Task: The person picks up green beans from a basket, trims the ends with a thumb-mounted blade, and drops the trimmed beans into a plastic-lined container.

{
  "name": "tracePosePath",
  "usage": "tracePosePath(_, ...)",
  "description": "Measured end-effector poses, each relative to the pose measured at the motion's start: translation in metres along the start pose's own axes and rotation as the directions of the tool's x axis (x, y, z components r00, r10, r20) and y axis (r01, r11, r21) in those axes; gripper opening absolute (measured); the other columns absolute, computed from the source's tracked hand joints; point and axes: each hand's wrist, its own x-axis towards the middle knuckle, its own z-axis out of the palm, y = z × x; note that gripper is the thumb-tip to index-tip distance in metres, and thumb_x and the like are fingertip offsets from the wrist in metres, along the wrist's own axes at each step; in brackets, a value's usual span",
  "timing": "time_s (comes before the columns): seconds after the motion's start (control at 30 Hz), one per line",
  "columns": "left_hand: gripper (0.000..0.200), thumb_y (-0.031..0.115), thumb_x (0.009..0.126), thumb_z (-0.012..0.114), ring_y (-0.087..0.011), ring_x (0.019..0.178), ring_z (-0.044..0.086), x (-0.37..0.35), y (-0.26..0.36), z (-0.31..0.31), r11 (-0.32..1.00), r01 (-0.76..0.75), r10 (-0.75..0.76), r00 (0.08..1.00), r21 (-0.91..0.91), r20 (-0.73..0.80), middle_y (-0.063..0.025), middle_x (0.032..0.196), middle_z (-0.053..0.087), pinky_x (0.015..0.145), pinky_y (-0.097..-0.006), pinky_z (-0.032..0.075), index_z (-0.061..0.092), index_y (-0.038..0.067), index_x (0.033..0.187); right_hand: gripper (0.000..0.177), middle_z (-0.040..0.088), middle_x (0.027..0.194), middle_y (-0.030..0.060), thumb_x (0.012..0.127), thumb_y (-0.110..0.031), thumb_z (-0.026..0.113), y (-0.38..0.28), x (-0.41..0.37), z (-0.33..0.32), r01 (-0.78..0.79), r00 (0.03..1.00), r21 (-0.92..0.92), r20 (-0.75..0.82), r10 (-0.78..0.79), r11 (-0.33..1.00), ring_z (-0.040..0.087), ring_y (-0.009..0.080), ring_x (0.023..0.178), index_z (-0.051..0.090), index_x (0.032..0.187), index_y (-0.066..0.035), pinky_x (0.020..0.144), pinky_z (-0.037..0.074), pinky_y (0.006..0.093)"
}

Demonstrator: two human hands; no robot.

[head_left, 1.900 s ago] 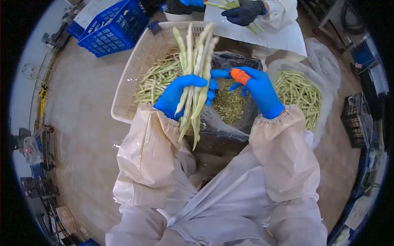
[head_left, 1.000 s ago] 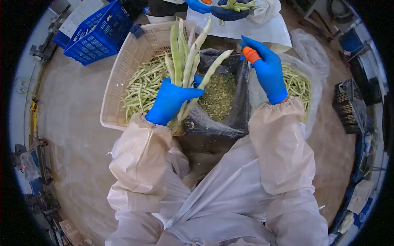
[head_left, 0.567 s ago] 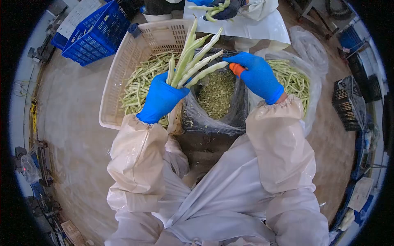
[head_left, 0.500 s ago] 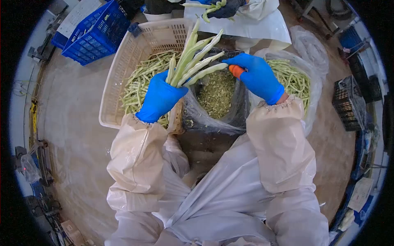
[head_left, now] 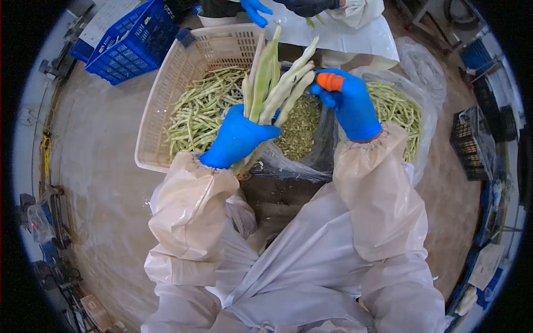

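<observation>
My left hand (head_left: 239,136), in a blue glove, is closed around the lower ends of a bunch of flat green beans (head_left: 266,77), whose tips fan upward. My blue-gloved right hand (head_left: 356,111) wears an orange cover on its thumb (head_left: 330,82). Its thumb and forefinger are pinched at the tip of one bean on the bunch's right side. Below the beans, between my hands, a lined bin (head_left: 294,171) holds chopped green bits (head_left: 297,136). Loose beans (head_left: 202,102) lie in a cream crate (head_left: 151,130) by my left hand.
More beans (head_left: 395,105) fill a clear plastic bag (head_left: 430,111) on the right. A blue crate (head_left: 125,55) stands at the upper left, a black crate (head_left: 472,139) at the far right. Across from me are another person's blue-gloved hand (head_left: 256,11) and dark glove (head_left: 300,6).
My left hand has moved right and slightly down with the bunch, which now stands more upright. My right hand has turned and stays at the bean tips. Another person's blue-gloved hand has appeared.
</observation>
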Motion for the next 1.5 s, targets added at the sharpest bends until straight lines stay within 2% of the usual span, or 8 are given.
tracePosePath(0.13,0.035,0.007,0.067,0.071,-0.0164,0.071,0.061,-0.003,0.006,0.01,0.927,0.009,0.006,0.999,-0.376,0.038,-0.0085,0.085,0.064,0.063,-0.0286,0.048,0.061,-0.002,0.099,0.02,0.064,0.073,0.0034,0.082,-0.02,0.057,0.006,-0.008,0.014,-0.066,0.994,0.198,0.099,0.047,0.978,0.053,0.0069,0.059,0.068,0.083,-0.003,0.05,0.037,0.0198)
tracePosePath(0.27,0.025,0.003,0.07,0.066,-0.0155,0.065,0.058,0.01,0.002,-0.006,0.804,-0.034,-0.037,0.994,-0.594,-0.107,-0.0084,0.082,0.062,0.059,-0.0272,0.046,0.06,-0.003,0.095,0.017,0.065,0.074,0.0083,0.077,-0.019,0.06,0.01,-0.013,0.026,0.007,0.962,-0.452,0.246,0.118,0.892,0.059,0.0196,0.061,0.068,0.081,-0.004,0.055,0.045,0.0307)
tracePosePath(0.43,0.025,0.004,0.076,0.061,-0.0165,0.071,0.057,0.028,-0.007,-0.073,0.606,-0.207,-0.045,0.955,-0.768,-0.293,-0.011,0.09,0.061,0.062,-0.0283,0.048,0.056,-0.003,0.099,0.019,0.064,0.084,0.0202,0.071,-0.017,0.061,0.045,-0.014,0.008,0.256,0.936,-0.958,0.279,0.216,0.127,0.061,0.0365,0.071,0.068,0.084,-0.006,0.069,0.048,0.0439)
tracePosePath(0.53,0.03,0.004,0.077,0.061,-0.0166,0.072,0.057,0.024,-0.006,-0.087,0.552,-0.27,-0.055,0.932,-0.789,-0.357,-0.012,0.096,0.06,0.063,-0.029,0.049,0.053,-0.002,0.105,0.024,0.063,0.09,0.0222,0.073,-0.017,0.062,0.057,-0.014,-0.011,0.305,0.938,-0.944,0.275,-0.212,0.123,0.062,0.035,0.072,0.068,0.094,-0.007,0.07,0.049,0.0409)
tracePosePath(0.73,0.03,0.004,0.078,0.061,-0.0167,0.074,0.058,0.022,-0.005,-0.07,0.544,-0.239,-0.062,0.945,-0.804,-0.323,-0.0124,0.098,0.06,0.065,-0.0298,0.05,0.052,-0.001,0.106,0.03,0.067,0.095,0.0128,0.085,-0.018,0.057,0.023,-0.013,0.036,-0.149,0.942,-0.266,0.255,0.219,0.952,0.064,0.0212,0.07,0.062,0.109,-0.001,0.062,0.047,0.0288)
tracePosePath(1.03,0.029,0.008,0.081,0.059,-0.0165,0.078,0.06,0.022,-0.007,-0.047,0.645,-0.068,-0.205,0.944,-0.761,-0.258,-0.0096,0.092,0.063,0.068,-0.0286,0.049,0.056,-0.001,0.108,0.026,0.067,0.087,0.0107,0.085,-0.018,0.056,0.016,-0.015,0.033,-0.194,0.967,-0.117,0.146,0.21,0.974,0.06,0.0148,0.06,0.066,0.099,0.001,0.052,0.044,0.0246)
tracePosePath(1.2,0.025,0.012,0.076,0.066,-0.0138,0.068,0.059,0.014,-0.007,-0.018,0.813,0.082,-0.22,0.96,-0.576,-0.175,-0.0057,0.08,0.064,0.06,-0.0239,0.046,0.062,0.0,0.097,0.019,0.064,0.076,0.0144,0.08,-0.019,0.057,0.019,-0.002,0.005,0.203,0.974,-0.772,0.095,-0.206,0.603,0.061,0.0261,0.061,0.066,0.088,-0.004,0.059,0.047,0.0361)
tracePosePath(1.5,0.023,0.015,0.076,0.063,-0.0327,0.076,0.061,0.01,-0.007,0.018,0.913,-0.351,0.381,0.916,0.206,-0.127,-0.0161,0.082,0.064,0.064,-0.038,0.048,0.062,0.006,0.097,0.016,0.063,0.083,0.0154,0.076,-0.015,0.059,0.019,-0.023,0.029,0.504,0.86,-0.8,0.434,-0.267,0.324,0.06,0.0347,0.075,0.066,0.088,-0.006,0.066,0.047,0.0424)
